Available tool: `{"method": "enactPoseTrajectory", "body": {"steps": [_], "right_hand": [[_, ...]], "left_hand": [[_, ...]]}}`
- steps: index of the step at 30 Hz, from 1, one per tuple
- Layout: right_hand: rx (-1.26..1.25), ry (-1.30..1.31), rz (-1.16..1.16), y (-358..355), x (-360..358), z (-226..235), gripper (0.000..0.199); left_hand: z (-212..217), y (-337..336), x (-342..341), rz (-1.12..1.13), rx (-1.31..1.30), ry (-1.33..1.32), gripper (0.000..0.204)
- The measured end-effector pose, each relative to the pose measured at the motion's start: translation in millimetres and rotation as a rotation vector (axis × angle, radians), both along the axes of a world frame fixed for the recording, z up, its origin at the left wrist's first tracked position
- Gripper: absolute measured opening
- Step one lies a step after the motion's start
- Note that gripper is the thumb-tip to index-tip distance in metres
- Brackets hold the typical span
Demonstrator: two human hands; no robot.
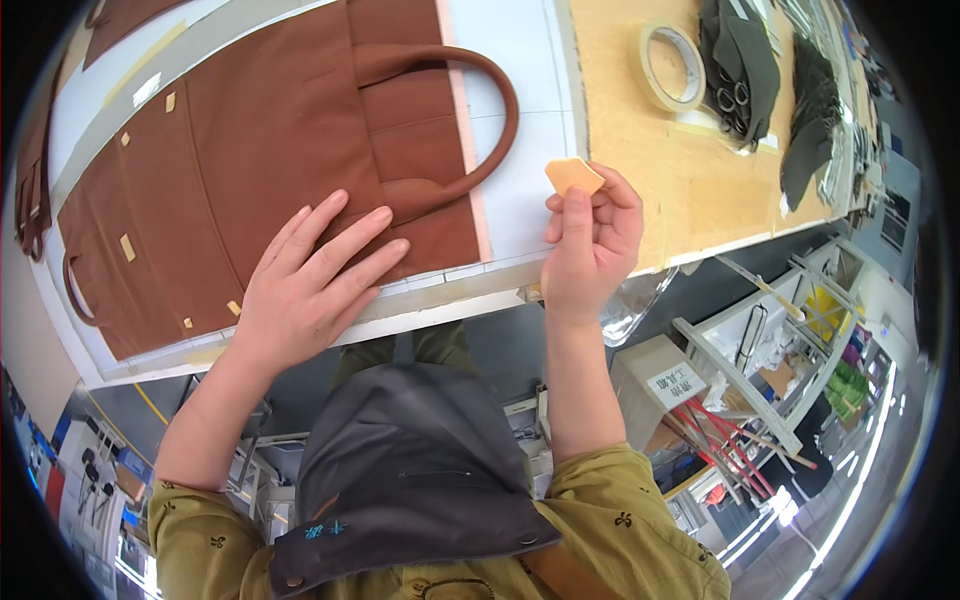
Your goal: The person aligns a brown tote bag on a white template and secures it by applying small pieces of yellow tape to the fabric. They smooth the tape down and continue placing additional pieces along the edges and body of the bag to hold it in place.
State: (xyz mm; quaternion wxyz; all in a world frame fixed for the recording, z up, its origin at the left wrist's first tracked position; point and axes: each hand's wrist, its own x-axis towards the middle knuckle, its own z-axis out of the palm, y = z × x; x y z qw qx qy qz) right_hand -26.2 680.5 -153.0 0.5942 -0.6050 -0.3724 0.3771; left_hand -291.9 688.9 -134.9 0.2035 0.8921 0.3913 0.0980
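Note:
A flat brown leather bag with a curved handle lies on the white worktable. My left hand rests palm down on the bag's near edge, fingers spread. My right hand is raised just past the bag's right side and pinches a small orange sponge-like block between thumb and fingers. Small tan tape pieces are stuck on the leather.
A roll of pale tape lies on the tan board to the right. Dark green straps with metal rings lie beyond it. A cardboard box and racks stand below the table on the right.

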Motion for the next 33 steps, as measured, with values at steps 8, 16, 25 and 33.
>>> {"method": "enactPoseTrajectory", "body": {"steps": [8,16,25,33], "right_hand": [[-0.017,-0.021,0.061,-9,0,3,0.029],[-0.171,-0.227,0.245,-72,-33,10,0.034],[-0.072,-0.492,0.226,-78,-39,-4,0.034],[-0.062,-0.469,0.207,-82,-41,-6,0.034]], "left_hand": [[0,-1,-2,-0.096,0.112,0.126,0.052],[-3,-3,8,-0.058,0.148,0.105,0.046],[-5,4,10,-0.103,0.075,0.011,0.06],[-6,3,9,-0.103,0.051,0.008,0.06]]}}
